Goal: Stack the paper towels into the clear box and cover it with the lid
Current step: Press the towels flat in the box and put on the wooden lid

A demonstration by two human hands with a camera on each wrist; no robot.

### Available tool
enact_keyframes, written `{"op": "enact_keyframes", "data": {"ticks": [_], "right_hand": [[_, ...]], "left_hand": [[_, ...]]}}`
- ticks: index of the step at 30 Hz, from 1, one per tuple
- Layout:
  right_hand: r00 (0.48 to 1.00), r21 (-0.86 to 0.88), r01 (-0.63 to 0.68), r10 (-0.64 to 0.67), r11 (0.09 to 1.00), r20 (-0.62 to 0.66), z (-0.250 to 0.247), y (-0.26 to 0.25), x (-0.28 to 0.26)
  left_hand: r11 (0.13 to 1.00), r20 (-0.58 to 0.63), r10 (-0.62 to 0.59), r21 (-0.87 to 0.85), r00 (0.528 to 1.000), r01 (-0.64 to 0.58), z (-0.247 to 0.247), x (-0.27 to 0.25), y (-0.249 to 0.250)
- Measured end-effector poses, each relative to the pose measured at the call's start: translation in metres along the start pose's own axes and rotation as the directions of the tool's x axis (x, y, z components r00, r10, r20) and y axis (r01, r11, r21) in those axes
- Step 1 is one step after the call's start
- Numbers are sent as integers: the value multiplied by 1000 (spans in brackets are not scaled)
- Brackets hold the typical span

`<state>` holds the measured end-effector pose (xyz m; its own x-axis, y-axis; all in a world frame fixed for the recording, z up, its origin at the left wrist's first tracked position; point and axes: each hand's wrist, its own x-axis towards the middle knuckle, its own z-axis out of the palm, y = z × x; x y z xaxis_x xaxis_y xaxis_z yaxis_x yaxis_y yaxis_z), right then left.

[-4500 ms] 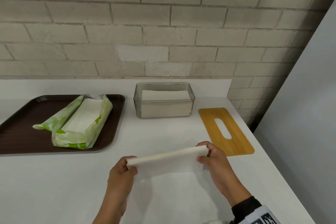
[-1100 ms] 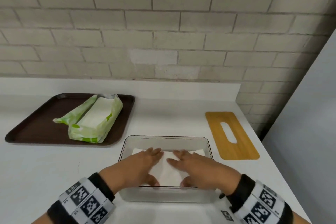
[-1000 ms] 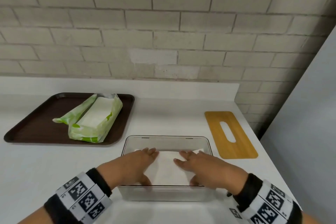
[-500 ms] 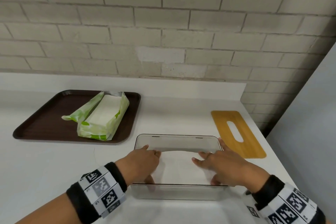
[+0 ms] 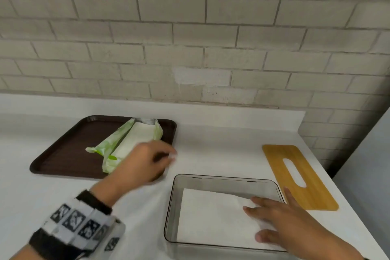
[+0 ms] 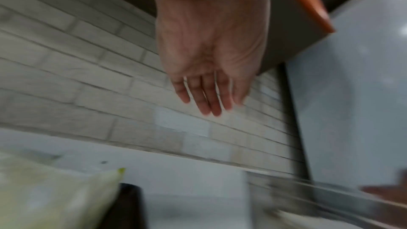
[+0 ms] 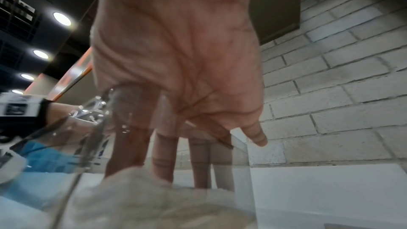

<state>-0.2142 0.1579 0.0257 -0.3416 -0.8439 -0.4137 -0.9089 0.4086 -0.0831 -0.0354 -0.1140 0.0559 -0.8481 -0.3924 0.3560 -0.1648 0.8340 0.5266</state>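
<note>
The right hand point(image 5: 282, 219) lies flat, fingers straight, on the towels point(image 5: 211, 215) inside the box point(image 5: 223, 178), lower right of the frame. The left hand point(image 5: 143, 162), released and empty, hovers by the pack point(image 5: 135, 139) on the tray point(image 5: 69, 152). The lid point(image 5: 299, 177) rests on the tabletop point(image 5: 215, 145), right.

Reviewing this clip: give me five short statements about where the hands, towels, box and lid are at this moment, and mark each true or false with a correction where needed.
1. The right hand rests with straight fingers on the paper towels inside the clear box. True.
2. The wooden lid already covers the box. False: it lies flat on the counter to the right of the box, which is open.
3. The left hand holds a paper towel. False: it is empty, fingers extended, over the near right corner of the brown tray.
4. The green towel package lies on the tray. True.
5. The box stands on the tray. False: it stands on the white counter.
</note>
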Motion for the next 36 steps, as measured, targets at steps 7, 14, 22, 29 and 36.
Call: {"op": "enact_keyframes", "data": {"ticks": [7,14,22,29,36], "right_hand": [[999,-124,-13,9,992,-38,1,4,1],[986,-129,105,-120,986,-118,-8,-5,0],[987,-63,55,-64,996,-145,-13,-13,-7],[995,36,41,-38,998,-92,-2,-8,-3],[996,48,45,-41,998,-80,-7,-11,-5]], "left_hand": [[772,11,-554,383,833,508,3,63,-120],[616,66,-677,596,733,515,37,67,-140],[632,10,-670,532,742,564,31,71,-147],[646,-10,-646,525,763,554,31,73,-145],[576,32,-608,705,793,414,40,71,-137]]}}
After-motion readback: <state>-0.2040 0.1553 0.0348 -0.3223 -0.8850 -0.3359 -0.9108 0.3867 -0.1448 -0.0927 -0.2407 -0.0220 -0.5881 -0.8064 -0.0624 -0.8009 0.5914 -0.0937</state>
